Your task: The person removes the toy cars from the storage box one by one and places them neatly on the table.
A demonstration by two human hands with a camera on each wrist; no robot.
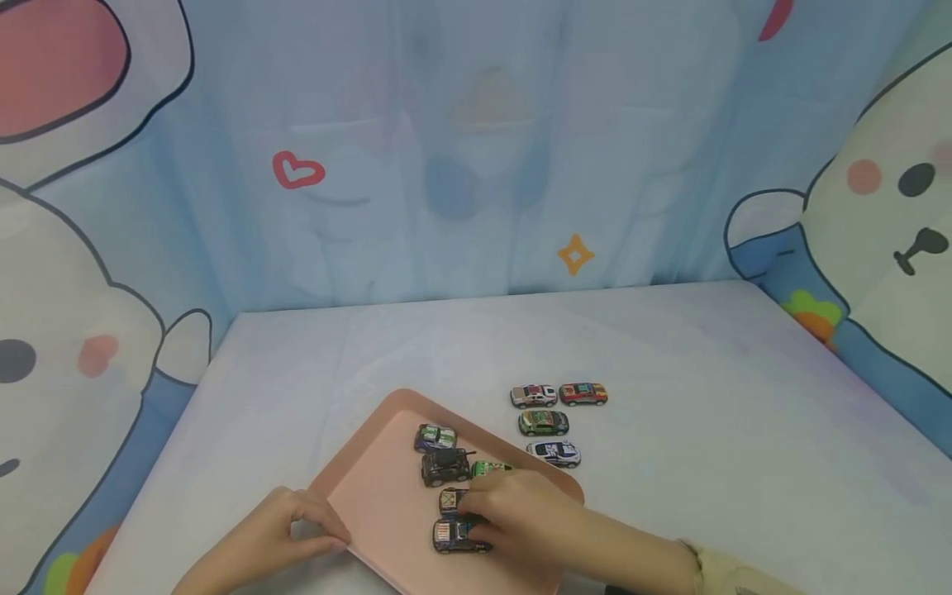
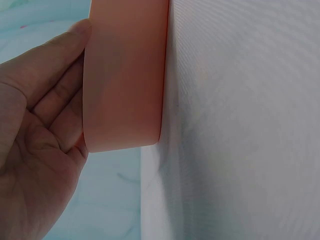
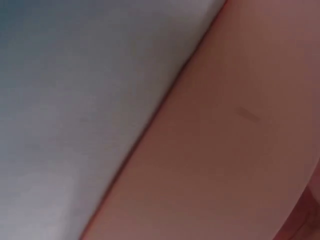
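currently, a pink tray [image 1: 387, 504] sits turned at an angle on the white-covered tabletop [image 1: 706, 430], one corner pointing toward the backdrop [image 1: 476, 231]. the left hand [image 1: 275, 533] is at the tray's left side, thumb and bent fingers pinching the rim; the left wrist view shows the thumb at the top edge of the outer wall, with the other fingertips hidden behind it. the right hand [image 1: 521, 516] reaches over the tray's right side, fingers bent down at the right ends of two toy cars: a dark car with a striped panel [image 1: 449, 537] nearest the person, and a dark car with a tan panel [image 1: 449, 500] just behind it. whether it grips either one cannot be told; the right wrist view gives mainly the tray wall. farther back in the tray: a black off-road vehicle [image 1: 444, 468], a green car [image 1: 488, 468] partly covered by the right hand, and a white-and-green car [image 1: 439, 436]. beyond the right-hand rim, on the tabletop: a white-and-dark car [image 1: 554, 452] just beside the tray, a dark green car [image 1: 544, 423], a white-and-tan car [image 1: 533, 396] and a red-and-yellow car [image 1: 583, 393]. a pale yellow sleeve [image 1: 732, 573] covers the right forearm.
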